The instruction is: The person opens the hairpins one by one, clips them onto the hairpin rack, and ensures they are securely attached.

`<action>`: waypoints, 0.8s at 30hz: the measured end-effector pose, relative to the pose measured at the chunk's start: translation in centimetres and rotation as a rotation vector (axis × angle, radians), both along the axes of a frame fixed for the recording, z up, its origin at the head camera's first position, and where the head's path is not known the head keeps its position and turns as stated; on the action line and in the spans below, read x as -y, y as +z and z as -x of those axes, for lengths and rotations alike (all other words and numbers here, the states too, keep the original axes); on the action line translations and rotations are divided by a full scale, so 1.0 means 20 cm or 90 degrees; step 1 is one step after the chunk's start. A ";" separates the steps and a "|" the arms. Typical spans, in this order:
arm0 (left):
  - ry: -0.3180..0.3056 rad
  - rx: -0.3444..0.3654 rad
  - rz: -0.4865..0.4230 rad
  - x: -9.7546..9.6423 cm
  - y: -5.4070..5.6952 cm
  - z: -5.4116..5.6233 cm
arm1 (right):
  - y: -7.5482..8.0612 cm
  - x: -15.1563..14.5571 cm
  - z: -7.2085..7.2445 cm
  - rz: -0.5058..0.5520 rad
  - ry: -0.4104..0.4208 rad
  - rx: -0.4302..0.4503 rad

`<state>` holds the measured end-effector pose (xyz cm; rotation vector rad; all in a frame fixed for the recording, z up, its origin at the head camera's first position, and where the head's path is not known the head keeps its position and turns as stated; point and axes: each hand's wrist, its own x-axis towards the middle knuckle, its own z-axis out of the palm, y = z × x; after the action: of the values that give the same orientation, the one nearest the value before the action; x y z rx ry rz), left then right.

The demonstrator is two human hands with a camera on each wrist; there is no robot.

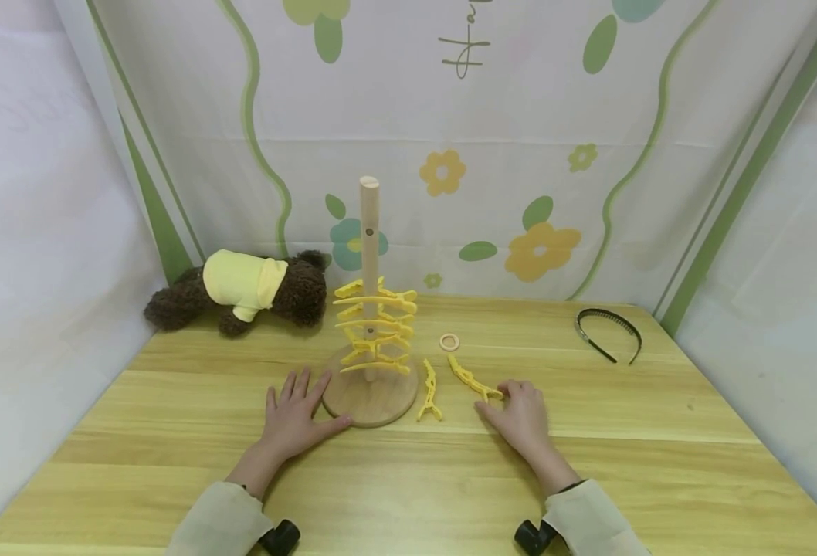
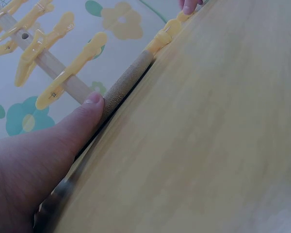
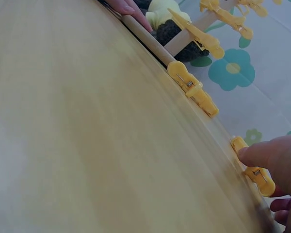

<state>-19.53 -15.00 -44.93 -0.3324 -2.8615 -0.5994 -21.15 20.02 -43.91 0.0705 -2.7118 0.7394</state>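
Observation:
A wooden stand has a round base and an upright post. Several yellow hair clips are stacked crosswise around the post's lower half. My left hand lies spread on the table, thumb and fingertips at the base's rim. In the left wrist view its thumb touches the rim. Just right of the base, one loose yellow hair clip lies on the table. My right hand pinches the forked handle end of another yellow hair clip between thumb and fingers.
Behind the loose clips lies a small wooden ring. A dark headband is at the back right. At the back left, a brown plush bear in a yellow shirt lies on its side. A printed cloth hangs behind the table.

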 end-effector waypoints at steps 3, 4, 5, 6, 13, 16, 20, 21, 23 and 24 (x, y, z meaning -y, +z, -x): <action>0.001 -0.001 0.001 0.00 0.00 0.00 | 0.00 -0.01 0.00 0.008 0.000 0.001; 0.001 -0.001 0.002 0.00 0.00 0.00 | 0.00 -0.01 0.00 0.017 0.004 0.000; 0.001 -0.002 0.002 0.00 0.00 0.00 | 0.00 -0.01 0.00 0.028 0.009 -0.001; 0.002 -0.002 0.002 0.00 0.00 0.00 | 0.00 -0.02 0.01 0.043 0.015 0.000; 0.000 0.000 -0.002 -0.01 0.00 0.00 | 0.03 -0.08 0.04 0.211 0.072 0.062; 0.000 0.001 -0.003 -0.01 0.00 0.00 | 0.04 -0.12 0.05 0.212 0.086 0.082; 0.001 0.000 -0.001 0.00 0.01 0.00 | 0.06 -0.16 0.06 0.182 0.116 0.106; 0.001 0.000 -0.001 0.00 0.01 0.00 | 0.07 -0.17 0.06 0.176 0.127 0.113; 0.001 0.000 0.000 0.00 0.00 0.00 | 0.10 -0.20 0.05 0.168 0.155 0.122; 0.000 0.001 0.001 0.00 0.00 0.00 | 0.12 -0.22 0.05 0.164 0.169 0.124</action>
<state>-19.51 -15.00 -44.85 -0.3313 -2.8628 -0.5976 -22.21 24.32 -41.52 0.3184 -2.7925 1.2263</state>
